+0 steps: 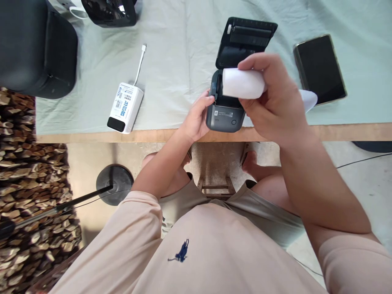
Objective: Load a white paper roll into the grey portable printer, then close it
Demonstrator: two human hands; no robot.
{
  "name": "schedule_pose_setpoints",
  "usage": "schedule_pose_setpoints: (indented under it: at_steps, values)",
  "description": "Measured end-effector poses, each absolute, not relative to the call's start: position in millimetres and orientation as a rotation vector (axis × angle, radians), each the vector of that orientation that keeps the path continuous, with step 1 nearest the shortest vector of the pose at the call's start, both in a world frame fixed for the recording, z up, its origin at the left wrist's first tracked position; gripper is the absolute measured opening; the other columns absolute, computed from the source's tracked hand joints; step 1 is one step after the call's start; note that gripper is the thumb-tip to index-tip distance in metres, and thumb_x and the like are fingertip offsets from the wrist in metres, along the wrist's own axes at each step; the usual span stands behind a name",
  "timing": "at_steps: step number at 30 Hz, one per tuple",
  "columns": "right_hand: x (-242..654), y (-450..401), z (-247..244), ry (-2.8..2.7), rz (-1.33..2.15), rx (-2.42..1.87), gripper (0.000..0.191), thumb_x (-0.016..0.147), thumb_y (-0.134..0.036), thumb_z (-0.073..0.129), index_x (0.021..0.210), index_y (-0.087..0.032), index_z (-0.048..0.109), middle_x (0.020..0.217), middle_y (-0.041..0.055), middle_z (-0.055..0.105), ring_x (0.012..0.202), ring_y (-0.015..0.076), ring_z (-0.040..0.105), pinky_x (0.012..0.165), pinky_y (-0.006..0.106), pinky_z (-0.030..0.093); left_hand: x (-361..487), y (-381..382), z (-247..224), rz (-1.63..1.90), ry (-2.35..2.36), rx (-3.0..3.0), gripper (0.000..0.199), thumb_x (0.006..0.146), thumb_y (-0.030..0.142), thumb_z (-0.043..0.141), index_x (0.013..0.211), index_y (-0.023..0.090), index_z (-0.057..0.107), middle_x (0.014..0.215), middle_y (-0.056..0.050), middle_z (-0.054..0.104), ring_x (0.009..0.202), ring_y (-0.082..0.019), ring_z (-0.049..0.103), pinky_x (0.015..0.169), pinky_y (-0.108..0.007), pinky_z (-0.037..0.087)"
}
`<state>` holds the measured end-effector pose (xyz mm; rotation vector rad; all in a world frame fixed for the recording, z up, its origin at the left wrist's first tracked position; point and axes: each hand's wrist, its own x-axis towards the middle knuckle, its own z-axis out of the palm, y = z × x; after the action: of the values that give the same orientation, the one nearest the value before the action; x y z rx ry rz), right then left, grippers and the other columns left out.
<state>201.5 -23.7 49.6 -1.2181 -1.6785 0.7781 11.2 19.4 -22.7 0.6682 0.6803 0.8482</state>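
"What's where?"

"On the wide wooden desk under pale green cloth (171,98), a boxy dark-grey plastic printer (225,124) stands at the near edge, button side facing near, raised black lid (245,41) leaning away. The left grip (199,116) clasps its left side. Above its uncovered bay (228,102), the right grip (277,100) pinches a white paper roll (243,83), long axis roughly left to right."

"Anything unclear?"

"The right grip hides the roll's right end; both block much of the bay. White paper (308,100) shows beyond; I can't tell whether it's joined to the roll. The printer's lettering is too small to read."

"Around them?"

"A rounded black case (39,49), cut off at left; a glossy black device (108,11), cut off above; a dark rectangular tablet (321,69), partly behind that paper; a white block (125,108) with a short white cable (140,65)."
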Motion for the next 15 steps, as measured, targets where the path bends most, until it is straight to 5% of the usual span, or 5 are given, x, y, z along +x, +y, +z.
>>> schedule_pose_setpoints:
  at_steps: [7,15]
  values:
    - [204.4,-24.9,47.0,-1.967,0.348,-1.438,0.043,0.104,-0.016,0.053,0.141,-0.032,0.066,0.138,0.0098,0.076,0.127,0.0333,0.073,0.107,0.046,0.059,12.7,18.1,-20.4,0.840,0.733,0.615,0.019,0.100,0.036,0.071,0.115,0.025,0.073,0.105,-0.002,0.080,0.133,-0.031,0.079,0.108,-0.045,0.070]
    - [206.9,-21.9,27.7,-2.136,0.175,-1.581,0.040,0.118,-0.034,0.043,0.149,-0.039,0.068,0.150,0.0087,0.069,0.128,0.0328,0.068,0.105,0.045,0.055,15.9,16.2,-16.3,0.865,0.756,0.665,0.018,0.105,0.030,0.063,0.117,0.021,0.072,0.098,-0.001,0.078,0.112,-0.023,0.086,0.096,-0.035,0.072]
